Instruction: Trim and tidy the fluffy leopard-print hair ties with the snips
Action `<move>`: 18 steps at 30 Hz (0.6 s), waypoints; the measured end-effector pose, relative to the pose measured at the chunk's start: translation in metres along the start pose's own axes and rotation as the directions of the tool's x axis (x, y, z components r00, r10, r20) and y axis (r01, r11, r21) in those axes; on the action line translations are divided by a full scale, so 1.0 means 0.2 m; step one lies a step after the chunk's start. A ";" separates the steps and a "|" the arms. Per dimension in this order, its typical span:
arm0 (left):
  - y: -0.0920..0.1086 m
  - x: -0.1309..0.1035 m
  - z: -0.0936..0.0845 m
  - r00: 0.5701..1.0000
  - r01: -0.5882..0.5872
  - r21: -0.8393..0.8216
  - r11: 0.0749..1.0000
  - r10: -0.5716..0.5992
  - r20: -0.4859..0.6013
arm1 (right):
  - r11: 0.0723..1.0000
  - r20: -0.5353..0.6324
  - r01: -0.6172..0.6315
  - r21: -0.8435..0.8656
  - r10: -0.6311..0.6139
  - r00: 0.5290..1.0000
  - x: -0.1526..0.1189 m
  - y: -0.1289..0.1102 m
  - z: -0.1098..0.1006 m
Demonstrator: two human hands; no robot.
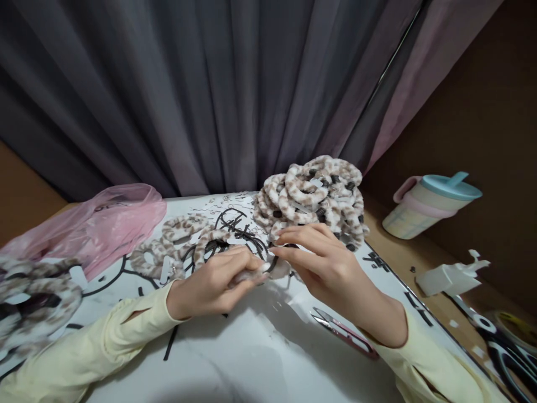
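Note:
Just left of the middle, my left hand (222, 280) is closed, its thumb and fingers pinching a fluffy white-and-brown spotted ring (279, 270). My right hand (323, 254) reaches in from the other side, fingers bent around the same ring, where a dark strip shows near the fingertips. Its thumb is mostly hidden, as is much of the ring. Behind my left hand lie a few more fluffy rings (182, 229) with white tags and a tangle of black cords (241, 226). A large heap of finished-looking spotted rings (310, 190) rises behind my right hand.
Pink-handled scissors (344, 330) lie below my right wrist on the white patterned table (235, 358). At left are a pink plastic bag (121, 224) and more rings (46, 302). A lidded cup (432, 204), a white bottle (451, 274) and black scissors (503, 347) are at right.

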State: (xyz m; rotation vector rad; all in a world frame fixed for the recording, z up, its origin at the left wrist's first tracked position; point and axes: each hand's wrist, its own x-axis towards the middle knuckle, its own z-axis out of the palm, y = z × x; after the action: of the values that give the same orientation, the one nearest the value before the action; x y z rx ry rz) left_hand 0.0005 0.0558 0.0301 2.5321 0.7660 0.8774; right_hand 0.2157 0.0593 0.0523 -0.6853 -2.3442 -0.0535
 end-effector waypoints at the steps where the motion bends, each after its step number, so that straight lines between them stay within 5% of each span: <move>1: 0.00 0.00 0.00 0.999 -0.049 -0.008 0.999 0.049 0.005 | 1.000 0.005 0.007 -0.017 -0.007 1.000 0.00 0.01 0.00; 7: 0.01 0.01 -0.01 0.951 -0.300 0.077 0.951 0.292 0.101 | 1.000 0.063 0.030 0.002 -0.030 0.998 0.00 0.03 0.02; 18: 0.01 -0.01 0.01 0.971 -0.236 0.015 0.972 0.236 0.039 | 0.969 0.153 -0.139 0.202 0.109 0.982 0.01 0.03 0.06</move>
State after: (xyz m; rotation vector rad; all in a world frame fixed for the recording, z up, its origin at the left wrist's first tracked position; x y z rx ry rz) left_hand 0.0009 0.0532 0.0284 2.6877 0.4695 0.8963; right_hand 0.2111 0.0682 0.0432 -0.7479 -2.3899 0.3065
